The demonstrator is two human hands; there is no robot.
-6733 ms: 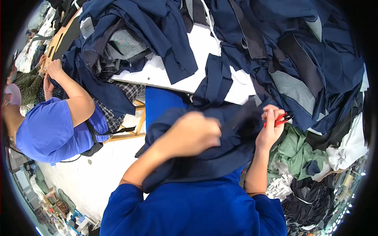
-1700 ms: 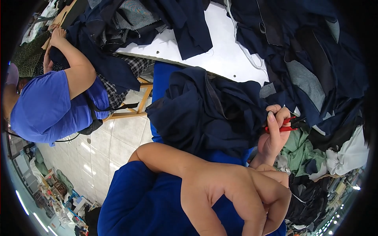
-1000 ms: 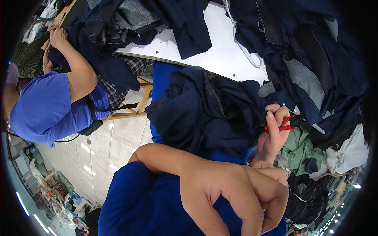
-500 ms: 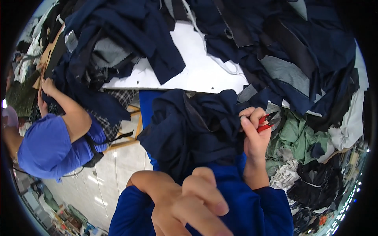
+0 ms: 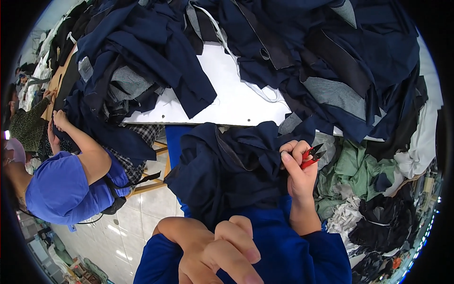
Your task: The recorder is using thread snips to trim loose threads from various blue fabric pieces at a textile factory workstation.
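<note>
Right hand gripping red snips, fingertips at navy cloth, left hand half curled, can't tell from here if pinching anything

In front of me, near the middle, the navy cloth lies bunched in loose folds, a darker strip running through it, its right side at my right hand. There I hold the red-handled snips, dark blades apart, pointing far and right.
</note>
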